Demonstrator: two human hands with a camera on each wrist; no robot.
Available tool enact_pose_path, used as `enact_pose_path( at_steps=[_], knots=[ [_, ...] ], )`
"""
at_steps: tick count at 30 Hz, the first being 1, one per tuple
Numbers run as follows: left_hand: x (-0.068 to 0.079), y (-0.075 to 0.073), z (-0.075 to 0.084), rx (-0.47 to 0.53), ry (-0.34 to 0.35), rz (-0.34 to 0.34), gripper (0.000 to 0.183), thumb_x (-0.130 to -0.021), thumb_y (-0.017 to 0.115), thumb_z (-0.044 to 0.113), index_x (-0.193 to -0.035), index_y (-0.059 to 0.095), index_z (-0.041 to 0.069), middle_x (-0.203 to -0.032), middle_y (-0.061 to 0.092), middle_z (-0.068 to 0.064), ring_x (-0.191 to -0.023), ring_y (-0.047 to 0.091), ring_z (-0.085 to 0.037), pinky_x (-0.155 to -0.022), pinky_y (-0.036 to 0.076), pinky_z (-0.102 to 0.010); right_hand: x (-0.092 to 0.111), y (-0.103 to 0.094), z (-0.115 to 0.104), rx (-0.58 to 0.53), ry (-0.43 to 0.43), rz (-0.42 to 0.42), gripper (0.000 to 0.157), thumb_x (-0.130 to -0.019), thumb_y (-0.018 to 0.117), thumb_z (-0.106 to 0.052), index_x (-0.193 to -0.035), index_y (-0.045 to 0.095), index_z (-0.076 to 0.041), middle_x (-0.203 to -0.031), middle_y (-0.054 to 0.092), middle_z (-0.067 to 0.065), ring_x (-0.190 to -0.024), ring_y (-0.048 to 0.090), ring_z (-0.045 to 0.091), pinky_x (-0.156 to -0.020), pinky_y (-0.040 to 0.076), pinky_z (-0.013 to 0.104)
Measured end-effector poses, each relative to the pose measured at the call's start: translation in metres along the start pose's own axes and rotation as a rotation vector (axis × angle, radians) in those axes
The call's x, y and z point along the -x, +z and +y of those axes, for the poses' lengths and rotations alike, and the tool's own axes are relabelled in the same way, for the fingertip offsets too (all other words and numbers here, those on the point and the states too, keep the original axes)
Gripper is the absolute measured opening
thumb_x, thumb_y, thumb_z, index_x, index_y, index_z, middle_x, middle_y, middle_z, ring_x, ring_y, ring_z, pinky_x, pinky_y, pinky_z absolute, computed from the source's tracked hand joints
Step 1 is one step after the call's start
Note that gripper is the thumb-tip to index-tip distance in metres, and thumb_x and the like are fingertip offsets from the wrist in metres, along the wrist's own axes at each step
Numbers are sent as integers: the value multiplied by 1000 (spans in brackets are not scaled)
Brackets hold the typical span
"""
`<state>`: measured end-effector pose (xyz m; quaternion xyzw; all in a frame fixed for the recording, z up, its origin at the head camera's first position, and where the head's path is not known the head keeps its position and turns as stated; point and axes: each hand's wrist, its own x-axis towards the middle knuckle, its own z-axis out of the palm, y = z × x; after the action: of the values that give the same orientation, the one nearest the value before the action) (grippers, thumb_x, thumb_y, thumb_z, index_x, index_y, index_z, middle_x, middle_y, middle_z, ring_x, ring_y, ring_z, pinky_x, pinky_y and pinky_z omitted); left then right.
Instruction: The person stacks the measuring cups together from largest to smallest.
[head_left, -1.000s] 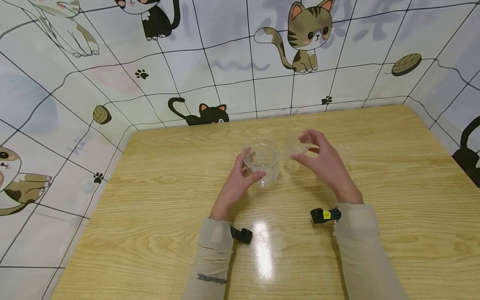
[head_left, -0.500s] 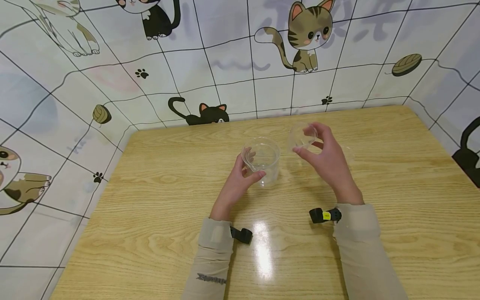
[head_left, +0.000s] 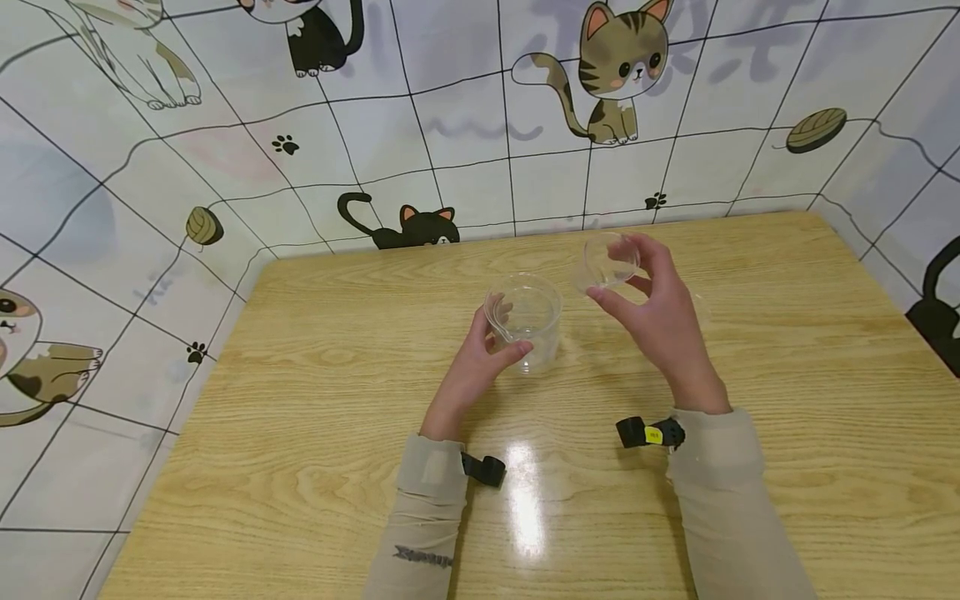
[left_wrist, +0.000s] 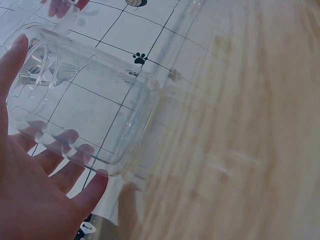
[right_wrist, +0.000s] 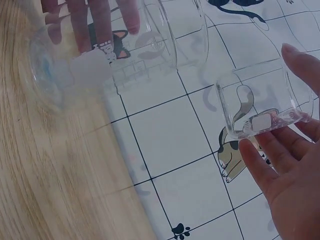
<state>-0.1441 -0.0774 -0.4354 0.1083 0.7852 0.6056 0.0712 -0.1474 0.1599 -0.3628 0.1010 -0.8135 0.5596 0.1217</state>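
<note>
My left hand (head_left: 480, 354) grips a large clear beaker (head_left: 542, 346) around its side, thumb on the near face. The beaker stands upright on the wooden table. In the left wrist view, the fingers (left_wrist: 92, 192) show through its transparent wall. To the right, my right hand (head_left: 656, 312) holds a smaller clear beaker (head_left: 609, 262) between thumb and fingers, raised above the table. The right wrist view has this small beaker (right_wrist: 260, 100) apart from the large beaker (right_wrist: 145, 50), with small printed marks on its side.
The wooden table (head_left: 300, 400) meets a wall covering (head_left: 465, 125) with cartoon cats and grid lines at its back and sides. Behind the right hand, a faint clear round object (head_left: 701, 308) is partly visible on the table; its kind is unclear.
The right hand has lifted the small beaker upward, slightly to the right and away from the table. The left hand and the large beaker have stayed in place.
</note>
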Motion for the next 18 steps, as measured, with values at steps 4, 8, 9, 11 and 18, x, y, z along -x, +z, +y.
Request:
enact_pose_path(
  at_steps=[4,8,9,11,18],
  knots=[
    [0,0,-1,1,-2,-2,78,-74,66,51,-136,19,42,-137,34,11,-122,36,-22,-96,32,-43,1,1,-9,-29,-16,1,63,-79,68,-24,-132,34,-25,-124,46,-2,-116,39,7,-94,34,34],
    [0,0,-1,17,-1,-8,79,-73,66,50,-136,20,41,-137,34,10,-122,36,-24,-95,34,-43,7,3,-32,-43,-21,-5,59,-81,66,-18,-131,35,-18,-124,46,3,-117,40,11,-95,33,37],
    [0,0,-1,18,-1,-7,79,-74,66,50,-136,20,41,-137,34,10,-122,36,-24,-95,34,-43,8,4,-38,-47,-22,-9,59,-81,66,-16,-131,35,-15,-124,46,4,-117,40,12,-95,33,38],
    [0,-1,-1,20,-1,-9,78,-74,66,50,-136,20,41,-137,34,10,-122,36,-23,-95,34,-43,9,5,-45,-50,-24,-16,59,-81,66,-14,-130,35,-11,-124,45,6,-117,40,14,-96,33,39],
    [-1,0,-1,7,-9,-2,78,-73,66,51,-135,19,43,-136,35,12,-122,36,-20,-96,33,-44,9,11,-46,-57,-35,-37,60,-80,67,-12,-130,35,-8,-124,45,6,-117,39,16,-96,34,38]
  ],
)
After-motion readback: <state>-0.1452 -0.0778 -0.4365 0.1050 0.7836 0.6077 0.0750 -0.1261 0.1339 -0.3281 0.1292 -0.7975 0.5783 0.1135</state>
